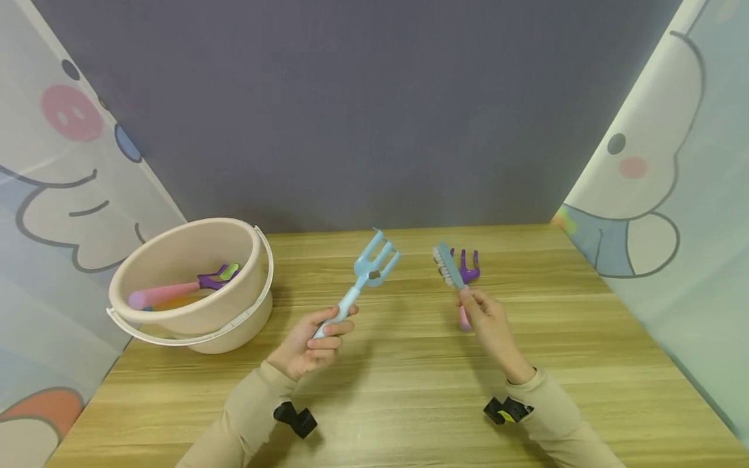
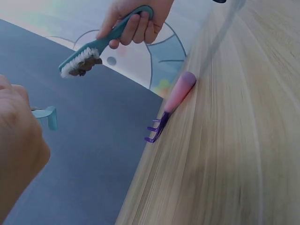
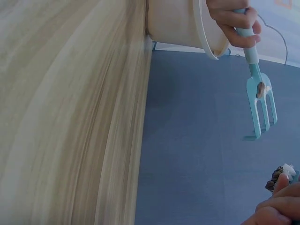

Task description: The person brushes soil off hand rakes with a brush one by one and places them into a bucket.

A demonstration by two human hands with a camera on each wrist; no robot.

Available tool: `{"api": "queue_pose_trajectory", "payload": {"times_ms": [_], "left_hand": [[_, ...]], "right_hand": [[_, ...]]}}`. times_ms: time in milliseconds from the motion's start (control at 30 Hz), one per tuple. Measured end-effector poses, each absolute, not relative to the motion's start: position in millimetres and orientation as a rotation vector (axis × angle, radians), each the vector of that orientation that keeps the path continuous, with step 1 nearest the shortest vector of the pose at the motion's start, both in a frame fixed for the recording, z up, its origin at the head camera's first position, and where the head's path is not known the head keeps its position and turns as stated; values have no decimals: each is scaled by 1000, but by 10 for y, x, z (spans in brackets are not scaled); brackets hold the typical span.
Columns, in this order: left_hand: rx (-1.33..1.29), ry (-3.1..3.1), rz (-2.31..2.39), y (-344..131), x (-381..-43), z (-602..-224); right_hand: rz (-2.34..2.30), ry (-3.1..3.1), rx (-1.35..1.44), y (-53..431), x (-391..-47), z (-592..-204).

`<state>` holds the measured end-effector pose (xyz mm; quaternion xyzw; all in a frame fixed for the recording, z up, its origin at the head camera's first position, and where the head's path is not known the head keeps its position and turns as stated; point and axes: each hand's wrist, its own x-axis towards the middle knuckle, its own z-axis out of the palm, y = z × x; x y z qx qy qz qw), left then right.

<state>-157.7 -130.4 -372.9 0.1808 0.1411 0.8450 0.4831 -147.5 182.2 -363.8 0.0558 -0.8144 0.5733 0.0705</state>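
My left hand [image 1: 316,341] grips the pale blue handle of a toy rake [image 1: 368,265], its three tines pointing up and away. A brown smudge [image 3: 260,89] marks the rake's head in the right wrist view. In my right hand [image 1: 488,322] is a blue-green brush [image 1: 449,265], held by its handle with the bristles facing the rake. Brown clumps [image 2: 82,66] cling among the white bristles in the left wrist view. The brush and rake are apart, both raised above the table. Behind the right hand lies a second rake [image 2: 178,93] with a pink handle and purple tines.
A cream bucket [image 1: 234,328] with a white handle stands at the left of the wooden table [image 1: 398,403]. Inside it are a pink-handled purple tool [image 1: 175,292] and other coloured pieces. A dark grey panel [image 1: 363,117] rises behind the table, with cartoon-printed curtains [image 1: 661,149] at both sides.
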Motion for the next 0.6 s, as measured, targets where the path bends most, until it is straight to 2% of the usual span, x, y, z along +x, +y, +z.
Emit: {"api": "queue_pose_trajectory", "payload": {"times_ms": [300, 600], "left_hand": [[396, 453, 2065, -1242, -1533, -3722], [376, 1457, 1892, -1126, -1441, -3685]], "right_hand": [[1758, -2452, 228, 1773, -1459, -3656], [1756, -2441, 248, 1753, -1462, -3659]]}}
